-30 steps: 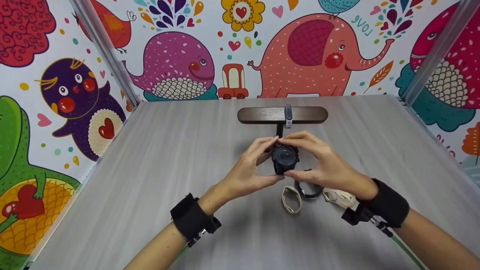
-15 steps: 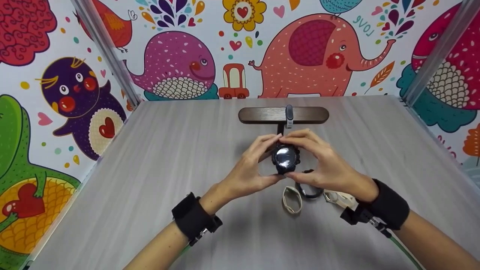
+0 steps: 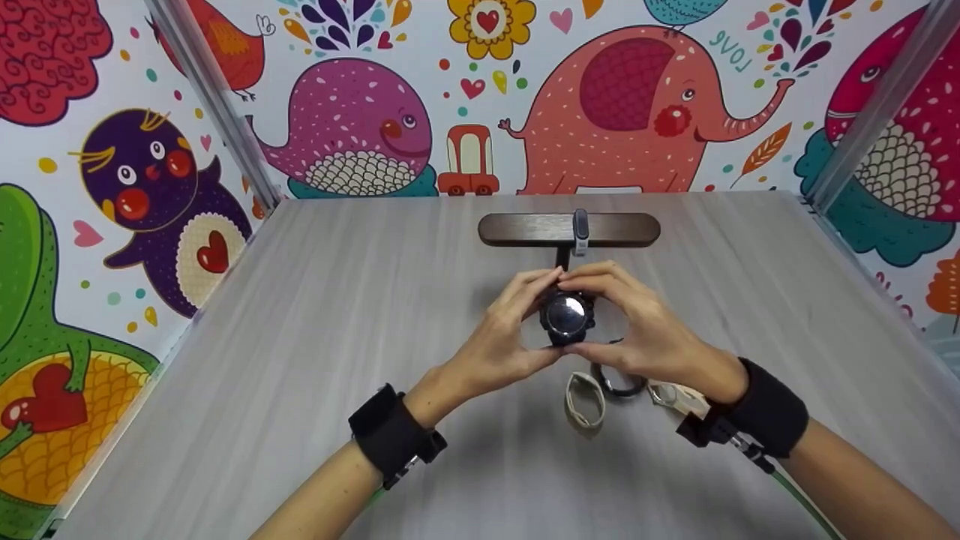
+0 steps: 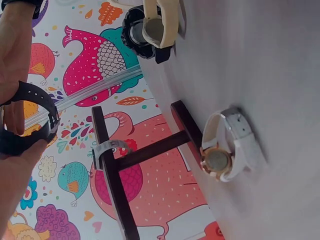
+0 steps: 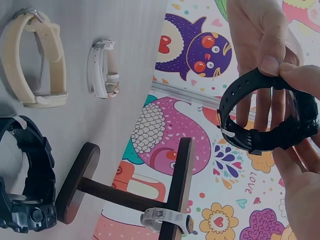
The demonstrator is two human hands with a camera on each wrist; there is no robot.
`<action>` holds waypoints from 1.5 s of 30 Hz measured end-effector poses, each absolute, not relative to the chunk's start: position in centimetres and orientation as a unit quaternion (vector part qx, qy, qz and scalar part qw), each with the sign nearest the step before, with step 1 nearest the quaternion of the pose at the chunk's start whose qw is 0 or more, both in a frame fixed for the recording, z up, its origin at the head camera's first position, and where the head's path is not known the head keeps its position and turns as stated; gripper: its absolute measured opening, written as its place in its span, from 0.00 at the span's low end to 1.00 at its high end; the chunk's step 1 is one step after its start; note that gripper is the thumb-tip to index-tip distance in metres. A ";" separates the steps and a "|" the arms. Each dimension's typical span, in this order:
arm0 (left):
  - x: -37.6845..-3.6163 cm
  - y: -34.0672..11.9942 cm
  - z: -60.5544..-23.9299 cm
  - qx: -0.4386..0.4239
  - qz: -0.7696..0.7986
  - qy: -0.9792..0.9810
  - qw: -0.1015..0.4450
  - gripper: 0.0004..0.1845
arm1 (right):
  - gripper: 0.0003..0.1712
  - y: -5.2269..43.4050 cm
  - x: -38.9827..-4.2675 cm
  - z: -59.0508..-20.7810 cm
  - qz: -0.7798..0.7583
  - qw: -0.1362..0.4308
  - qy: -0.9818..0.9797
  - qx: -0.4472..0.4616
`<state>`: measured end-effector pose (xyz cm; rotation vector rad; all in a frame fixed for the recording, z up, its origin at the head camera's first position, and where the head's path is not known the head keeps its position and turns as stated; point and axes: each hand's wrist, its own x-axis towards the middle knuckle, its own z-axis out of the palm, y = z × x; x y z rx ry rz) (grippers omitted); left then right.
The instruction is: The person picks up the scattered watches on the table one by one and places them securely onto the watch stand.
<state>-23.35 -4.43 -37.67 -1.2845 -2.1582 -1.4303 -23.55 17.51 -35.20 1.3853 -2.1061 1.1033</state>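
Both hands hold a black wristwatch (image 3: 566,316) above the table, its round face turned up and catching light. My left hand (image 3: 534,319) pinches it from the left and my right hand (image 3: 600,315) from the right, thumbs below and fingers above. The right wrist view shows the black wristwatch (image 5: 265,122) with its strap closed into a loop between the fingertips. Just behind the hands stands a dark wooden T-shaped stand (image 3: 525,229), with a small grey band watch (image 3: 580,225) hung on its bar.
On the table near my right wrist lie a beige watch (image 3: 583,397), a second black watch (image 3: 619,381) and a white watch (image 3: 679,395), partly hidden by the wrist. Cartoon-printed walls and metal posts (image 3: 217,112) enclose the grey table (image 3: 337,300).
The watch has tilted slightly, so its face went from dark to reflecting light. Both hands have kept their hold and crept a little towards the stand.
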 end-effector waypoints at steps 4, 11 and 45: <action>-23.7 -4.5 -37.8 -0.439 -0.488 -0.744 0.125 0.44 | 0.42 17.5 -23.9 -35.5 0.382 0.194 -0.758 0.492; -25.0 -4.9 -38.2 -0.438 -0.479 -0.750 0.130 0.42 | 0.44 18.1 -25.0 -35.5 0.370 0.192 -0.771 0.481; -34.4 -13.9 -38.7 -0.205 -0.473 -0.848 0.126 0.39 | 0.37 26.0 -33.7 -36.3 0.255 0.179 -0.908 0.282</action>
